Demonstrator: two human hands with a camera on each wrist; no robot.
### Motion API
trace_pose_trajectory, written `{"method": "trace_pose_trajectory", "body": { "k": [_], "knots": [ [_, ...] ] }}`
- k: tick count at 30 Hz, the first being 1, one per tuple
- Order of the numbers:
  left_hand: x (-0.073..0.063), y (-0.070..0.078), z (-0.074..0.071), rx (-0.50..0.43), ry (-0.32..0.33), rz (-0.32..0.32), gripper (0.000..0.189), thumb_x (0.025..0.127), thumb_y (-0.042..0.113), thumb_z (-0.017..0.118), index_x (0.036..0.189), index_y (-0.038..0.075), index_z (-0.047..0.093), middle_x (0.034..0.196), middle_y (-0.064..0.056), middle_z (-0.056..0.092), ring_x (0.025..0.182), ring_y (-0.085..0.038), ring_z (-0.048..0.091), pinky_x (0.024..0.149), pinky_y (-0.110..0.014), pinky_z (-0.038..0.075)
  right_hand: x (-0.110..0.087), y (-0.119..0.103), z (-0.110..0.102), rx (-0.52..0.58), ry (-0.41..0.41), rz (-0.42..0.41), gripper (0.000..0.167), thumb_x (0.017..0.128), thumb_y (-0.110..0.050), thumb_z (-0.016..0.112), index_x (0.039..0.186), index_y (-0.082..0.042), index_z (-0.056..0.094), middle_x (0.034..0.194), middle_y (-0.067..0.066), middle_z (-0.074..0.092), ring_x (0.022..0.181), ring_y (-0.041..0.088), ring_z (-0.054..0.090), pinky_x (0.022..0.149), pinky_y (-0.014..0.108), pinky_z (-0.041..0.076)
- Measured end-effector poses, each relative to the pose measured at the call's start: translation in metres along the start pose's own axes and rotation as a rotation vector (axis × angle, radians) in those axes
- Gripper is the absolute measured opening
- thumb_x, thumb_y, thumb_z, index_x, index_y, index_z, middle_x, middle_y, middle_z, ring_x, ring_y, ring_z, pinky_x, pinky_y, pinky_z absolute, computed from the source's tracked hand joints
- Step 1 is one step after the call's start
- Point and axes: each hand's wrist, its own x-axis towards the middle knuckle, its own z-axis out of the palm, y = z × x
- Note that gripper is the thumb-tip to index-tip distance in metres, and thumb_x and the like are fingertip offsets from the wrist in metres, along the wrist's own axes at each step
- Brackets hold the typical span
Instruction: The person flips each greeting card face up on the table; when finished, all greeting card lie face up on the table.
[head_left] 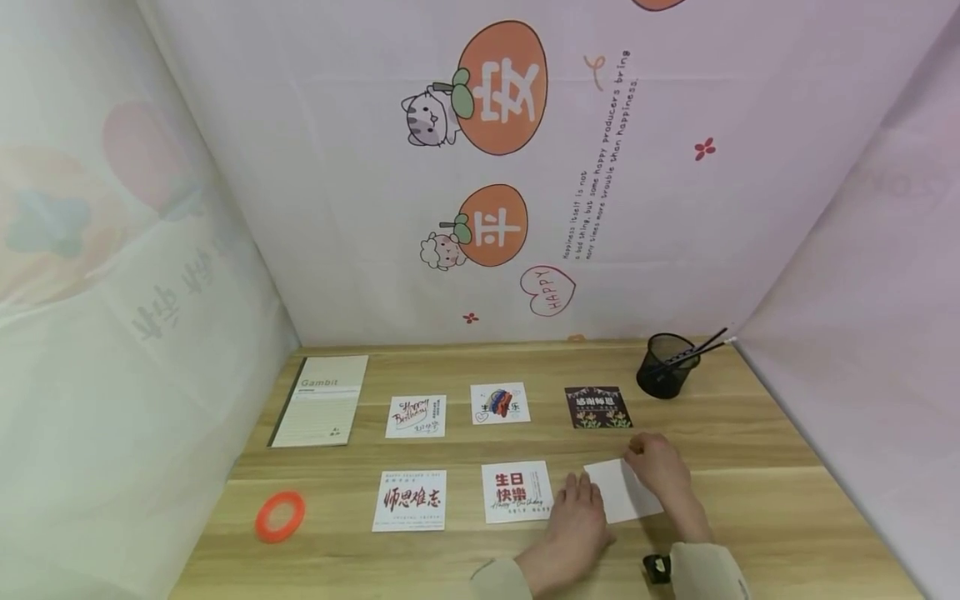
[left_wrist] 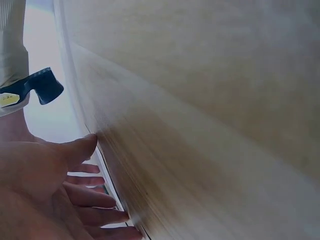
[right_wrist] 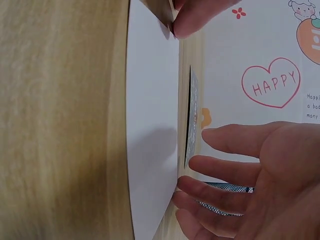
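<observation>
A blank white card (head_left: 619, 493) lies slightly turned on the wooden table, between my two hands. My left hand (head_left: 573, 523) rests at its left edge, next to the card with red characters (head_left: 516, 492). In the left wrist view the left hand's fingers (left_wrist: 95, 200) are extended, with the thumb apart from them. At the card's upper right side is my right hand (head_left: 662, 473). The right wrist view shows its fingers (right_wrist: 220, 195) spread and nearly straight, their tips at the edge of the white card (right_wrist: 152, 110). A fingertip of the other hand touches the card's far corner.
Behind lie a dark card (head_left: 598, 407), a card with a colourful drawing (head_left: 500, 403) and a "Happy Birthday" card (head_left: 416, 416). Another card (head_left: 409, 500), an orange-red ring (head_left: 280, 517) and a notebook (head_left: 320, 402) are leftward. A black mesh pen holder (head_left: 663, 367) stands back right.
</observation>
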Motion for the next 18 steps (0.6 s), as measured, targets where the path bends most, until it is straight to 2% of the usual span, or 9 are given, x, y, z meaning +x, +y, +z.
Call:
{"method": "trace_pose_trajectory", "body": {
  "k": [4,9,14,18],
  "knots": [
    [0.0003,-0.0012,-0.0008,0.004,0.008,0.003,0.074,0.083,0.061,0.062,0.134,0.006,0.054,0.140,-0.011,0.050,0.127,-0.027,0.048,0.096,-0.033,0.049,0.0007,0.0011,0.0002,0.003,-0.003,0.005,0.031,0.089,-0.013,0.060,0.110,0.010,0.063,0.108,0.029,0.061,0.095,0.043,0.059,0.076,0.055,0.050],
    [0.0010,-0.0038,-0.0037,0.050,0.051,0.020,0.076,0.082,0.062,0.062,0.134,0.008,0.054,0.141,-0.010,0.050,0.124,-0.026,0.050,0.092,-0.031,0.050,0.0004,0.0001,-0.0016,-0.005,-0.009,0.039,0.030,0.088,-0.014,0.060,0.109,0.008,0.063,0.105,0.027,0.062,0.088,0.038,0.060,0.069,0.050,0.051],
    [0.0026,-0.0042,-0.0026,0.100,0.026,0.015,0.075,0.082,0.065,0.059,0.132,0.009,0.057,0.137,-0.007,0.054,0.124,-0.022,0.050,0.092,-0.029,0.049,-0.0021,-0.0036,-0.0037,0.006,-0.021,0.043,0.030,0.088,-0.014,0.060,0.107,0.009,0.063,0.101,0.026,0.064,0.080,0.031,0.061,0.064,0.045,0.050],
    [0.0034,-0.0045,0.0002,0.108,0.024,0.011,0.075,0.082,0.066,0.058,0.130,0.009,0.058,0.137,-0.007,0.054,0.124,-0.021,0.049,0.092,-0.028,0.049,-0.0034,-0.0059,-0.0055,0.002,-0.020,0.052,0.033,0.088,-0.015,0.060,0.110,0.009,0.062,0.104,0.028,0.063,0.080,0.032,0.061,0.063,0.045,0.050]
  ]
}}
